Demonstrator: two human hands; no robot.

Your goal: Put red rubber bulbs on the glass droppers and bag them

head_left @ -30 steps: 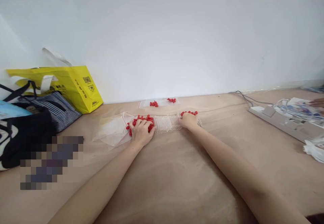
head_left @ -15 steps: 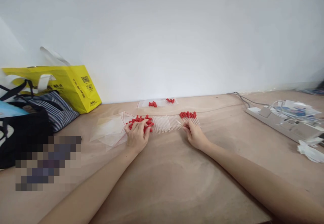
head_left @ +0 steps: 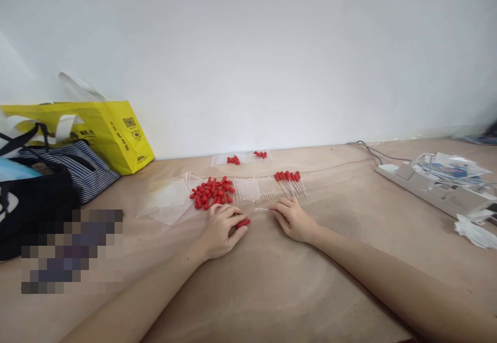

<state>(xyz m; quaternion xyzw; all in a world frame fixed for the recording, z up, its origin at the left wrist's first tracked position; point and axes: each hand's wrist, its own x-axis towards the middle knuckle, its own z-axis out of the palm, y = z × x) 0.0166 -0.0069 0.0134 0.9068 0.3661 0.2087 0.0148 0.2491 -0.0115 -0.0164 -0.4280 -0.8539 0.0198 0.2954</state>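
Between its thumb and fingers, my left hand (head_left: 224, 229) holds a red rubber bulb (head_left: 243, 223). My right hand (head_left: 293, 219) pinches a thin clear tube (head_left: 262, 210) that points left toward the bulb, with a gap between them. Beyond my left hand lies a pile of red rubber bulbs (head_left: 212, 192). A row of clear tubes (head_left: 252, 190) lies side by side to the right of that pile. Several tubes with red bulbs fitted on their far ends, the bulb-topped droppers (head_left: 289, 177), rest just beyond my right hand.
A clear zip bag (head_left: 166, 198) lies left of the pile. Another bag (head_left: 243, 158) with red bulbs is by the wall. At left stand a yellow bag (head_left: 132, 141), a striped pouch (head_left: 91, 164) and a black bag (head_left: 42, 203). A power strip (head_left: 411, 180) with cables is at right.
My left hand has left the pile and come nearer and to the right with a red bulb. My right hand has drawn back toward me from the bulb-topped droppers, holding a tube.
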